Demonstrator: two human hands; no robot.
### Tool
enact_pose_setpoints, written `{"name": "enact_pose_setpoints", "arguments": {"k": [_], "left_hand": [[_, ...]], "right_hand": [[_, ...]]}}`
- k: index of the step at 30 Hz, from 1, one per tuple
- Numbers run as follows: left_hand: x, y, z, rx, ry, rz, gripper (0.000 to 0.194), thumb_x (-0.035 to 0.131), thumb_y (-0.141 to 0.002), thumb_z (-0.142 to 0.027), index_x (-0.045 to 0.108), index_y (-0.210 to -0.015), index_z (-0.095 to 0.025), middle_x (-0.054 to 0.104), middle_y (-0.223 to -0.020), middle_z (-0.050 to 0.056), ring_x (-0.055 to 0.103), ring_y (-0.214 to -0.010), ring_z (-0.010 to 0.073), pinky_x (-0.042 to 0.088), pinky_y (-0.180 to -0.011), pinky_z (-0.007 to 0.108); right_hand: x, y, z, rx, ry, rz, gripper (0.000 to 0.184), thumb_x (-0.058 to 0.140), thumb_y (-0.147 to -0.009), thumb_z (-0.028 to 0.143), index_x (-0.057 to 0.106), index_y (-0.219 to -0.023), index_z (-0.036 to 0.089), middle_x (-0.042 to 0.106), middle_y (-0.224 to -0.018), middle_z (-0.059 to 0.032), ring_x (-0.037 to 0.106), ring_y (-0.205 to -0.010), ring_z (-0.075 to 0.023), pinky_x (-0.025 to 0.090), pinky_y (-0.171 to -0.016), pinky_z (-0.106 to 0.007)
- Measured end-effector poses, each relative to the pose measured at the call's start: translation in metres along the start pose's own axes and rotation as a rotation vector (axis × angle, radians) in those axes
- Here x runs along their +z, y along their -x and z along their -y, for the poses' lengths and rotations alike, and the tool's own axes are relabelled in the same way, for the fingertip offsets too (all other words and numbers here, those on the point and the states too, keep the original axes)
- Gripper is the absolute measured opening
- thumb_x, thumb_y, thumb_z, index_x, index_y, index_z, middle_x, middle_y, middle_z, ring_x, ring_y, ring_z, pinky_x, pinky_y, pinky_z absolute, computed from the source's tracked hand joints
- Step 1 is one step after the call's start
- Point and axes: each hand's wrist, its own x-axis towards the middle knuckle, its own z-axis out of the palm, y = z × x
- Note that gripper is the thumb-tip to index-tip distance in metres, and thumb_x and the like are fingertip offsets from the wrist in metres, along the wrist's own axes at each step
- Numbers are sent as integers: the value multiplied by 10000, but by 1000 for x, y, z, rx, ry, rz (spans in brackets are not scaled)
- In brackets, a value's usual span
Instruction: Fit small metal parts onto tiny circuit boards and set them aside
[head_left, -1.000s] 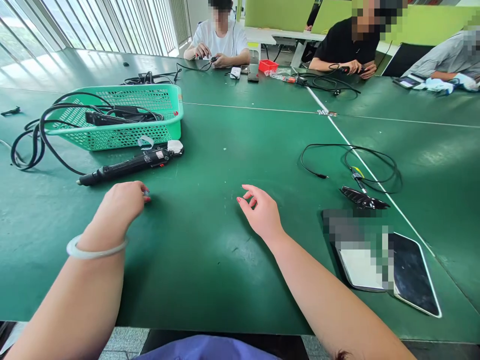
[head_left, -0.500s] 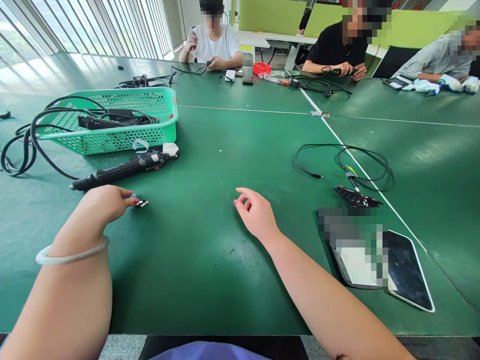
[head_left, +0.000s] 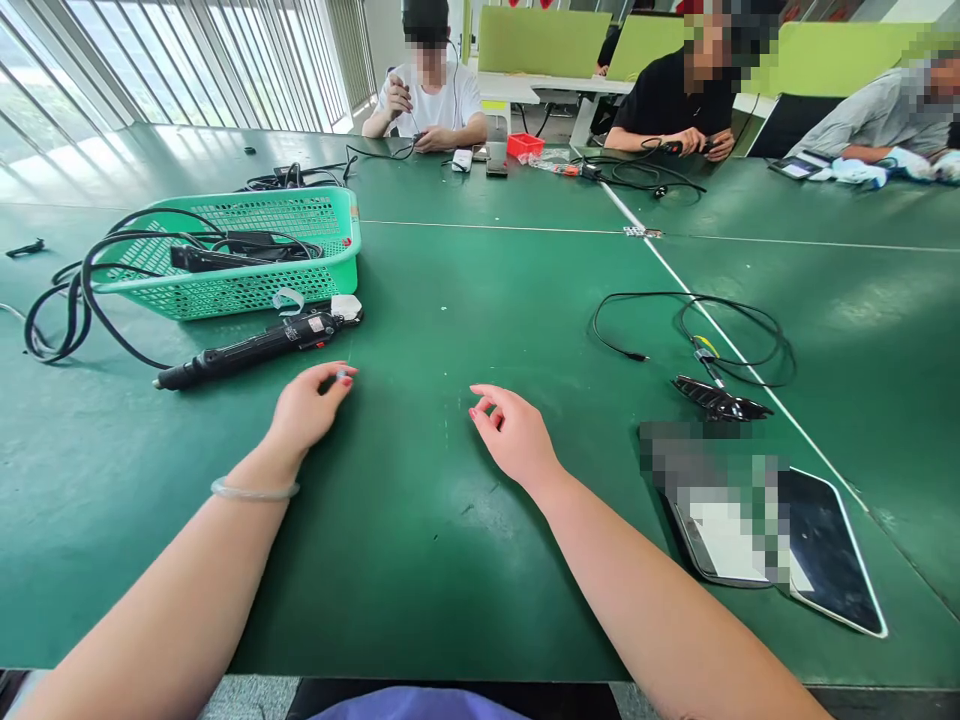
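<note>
left grip (head_left: pixel 306 405): narrow pinch, thumb and finger on one small pale piece (head_left: pixel 342 375), apparently because so slight a thing suits fingertips.
right grip (head_left: pixel 517 440): half-curled, modest gap, nothing visible held, close to the tabletop (head_left: pixel 420 570).
black tool (head_left: pixel 259 350): just beyond left grip, lying flat, likely for reach.
green basket (head_left: pixel 345 272): beyond the tool, presumably corralling dark gear (head_left: pixel 225 257).

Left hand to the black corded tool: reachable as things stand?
Likely yes: the black corded tool lies just beyond the left hand, on the near side of the green basket, nothing visible between. But that hand seems to pinch a small pale piece, which may hamper its grip.
</note>
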Motion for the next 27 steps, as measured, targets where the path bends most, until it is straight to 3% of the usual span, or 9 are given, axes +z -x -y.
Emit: {"name": "enact_pose_setpoints", "arguments": {"k": [3,6,8,12,15,20,23,27], "left_hand": [[27,20,-24,196,160,211,230,558,-786,-355,685,-930,-228,622,-1217,54,557,-1097,226,375,-984,340],[46,36,-49,180,434,361,196,588,-789,-330,689,-926,-232,615,-1229,50,538,-1137,214,358,-1014,329],[52,40,-61,43,666,383,211,588,-809,-326,676,-972,-226,618,-1210,53,532,-1139,195,363,-1014,318],[58,35,-72,-355,1195,264,191,555,-854,-321,639,-988,-215,623,-1133,50,571,-1057,143,400,-978,291],[67,39,-76,-419,1416,256,165,556,-862,-307,623,-987,-222,628,-1051,31,589,-1003,113,395,-993,275],[74,53,-81,-323,1522,398,165,583,-847,-318,611,-990,-240,625,-1041,18,592,-996,124,404,-1006,319],[65,49,-75,-258,1493,355,187,584,-843,-354,615,-1005,-266,609,-1096,7,574,-1028,123,407,-998,319],[58,41,-64,-253,1463,277,213,618,-821,-292,649,-1027,-250,600,-965,-4,548,-767,55,451,-808,215]], "right_hand": [[2,-1,-1,-13,4,-3,301,490,-848,274,603,-1123,226,655,-859,-3,480,-521,-87,456,-591,-262],[2,-2,-2,-17,6,-5,298,497,-845,272,609,-1117,227,659,-862,-5,488,-526,-89,455,-603,-267],[1,-2,-2,-19,4,3,288,496,-849,278,619,-1105,227,661,-854,-8,500,-543,-97,454,-611,-275],[0,-1,0,-69,54,73,235,517,-853,271,657,-1039,235,662,-857,-12,527,-616,-113,455,-642,-286],[1,0,1,-154,98,125,219,579,-828,254,666,-1027,235,666,-950,-25,565,-749,-134,470,-717,-300],[3,1,2,-219,118,137,300,638,-787,195,638,-1085,226,651,-1002,-41,575,-906,-164,480,-802,-331],[3,2,3,-213,106,131,286,626,-804,197,643,-1085,252,643,-994,-31,570,-918,-161,485,-816,-337],[8,2,3,-278,188,161,163,626,-811,201,709,-937,262,648,-964,-28,549,-891,-167,485,-829,-355]]}}
